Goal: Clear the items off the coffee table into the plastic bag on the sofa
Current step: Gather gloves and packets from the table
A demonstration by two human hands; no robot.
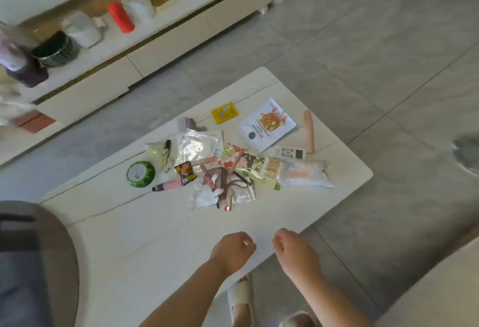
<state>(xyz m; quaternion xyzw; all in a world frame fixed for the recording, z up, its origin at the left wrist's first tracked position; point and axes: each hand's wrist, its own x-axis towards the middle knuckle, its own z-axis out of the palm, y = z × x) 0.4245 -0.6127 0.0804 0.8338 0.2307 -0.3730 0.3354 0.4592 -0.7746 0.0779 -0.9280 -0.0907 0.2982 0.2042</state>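
Note:
A white coffee table [145, 243] carries a heap of small items. Among them are a white food pouch [267, 124], a yellow sachet [224, 113], a clear plastic packet [197, 145], a green round tub [140, 173], a pink pen [168, 185], a pink sausage stick [309, 131], a pack of cotton swabs [272, 168] and a white remote [290, 153]. My left hand [233, 250] and my right hand [295, 251] hover over the table's near edge, fingers curled, holding nothing. The plastic bag is out of sight.
A low white TV cabinet [166, 44] runs along the back with a red bottle [120, 16], cups and jars on it. Grey tiled floor [363, 54] lies to the right. A grey cushioned seat [39, 262] is at the left, a pale sofa edge [440, 287] at bottom right.

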